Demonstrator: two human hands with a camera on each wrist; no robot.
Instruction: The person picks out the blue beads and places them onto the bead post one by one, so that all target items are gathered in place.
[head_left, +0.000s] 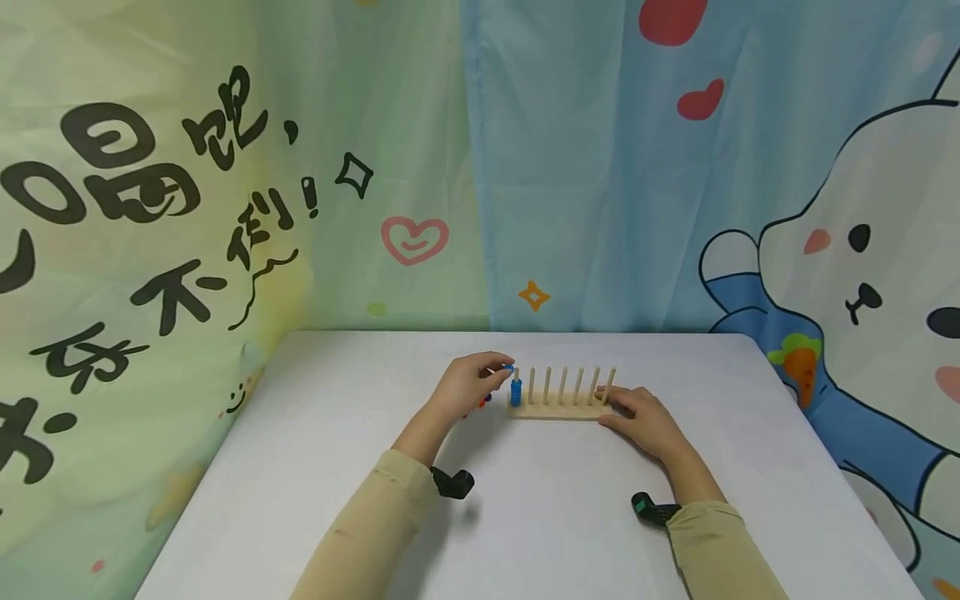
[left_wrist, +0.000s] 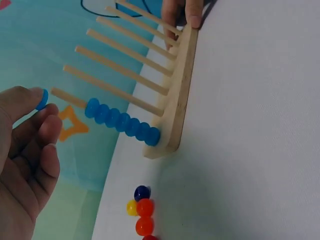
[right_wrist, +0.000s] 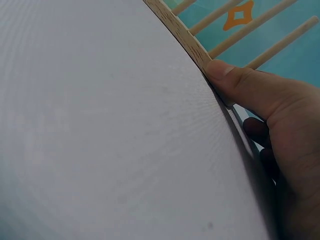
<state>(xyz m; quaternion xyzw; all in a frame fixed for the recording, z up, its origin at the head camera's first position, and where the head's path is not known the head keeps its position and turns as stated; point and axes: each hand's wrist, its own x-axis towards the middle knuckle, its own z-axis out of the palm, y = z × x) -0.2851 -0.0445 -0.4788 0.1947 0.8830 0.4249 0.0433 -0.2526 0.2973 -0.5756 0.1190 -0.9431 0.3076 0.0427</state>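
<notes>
A wooden pegboard [head_left: 558, 412] with a row of several upright pegs stands on the white table. Its leftmost peg carries a stack of blue beads [left_wrist: 122, 121], and the peg's bare tip sticks out above them. My left hand [head_left: 468, 385] pinches one more blue bead [left_wrist: 42, 99] between thumb and index finger, just off the tip of that peg. The other pegs [left_wrist: 112, 90] bear no beads. At the board's right end my right hand [head_left: 641, 421] grips the base, with the thumb [right_wrist: 222, 72] on its front edge; the fingers behind are partly hidden.
Loose beads lie on the table left of the board: a dark blue one [left_wrist: 142, 193], a yellow one [left_wrist: 131, 208], orange ones [left_wrist: 145, 226] and a red one at the frame edge. A printed curtain [head_left: 570, 167] hangs behind the white table [head_left: 540, 517].
</notes>
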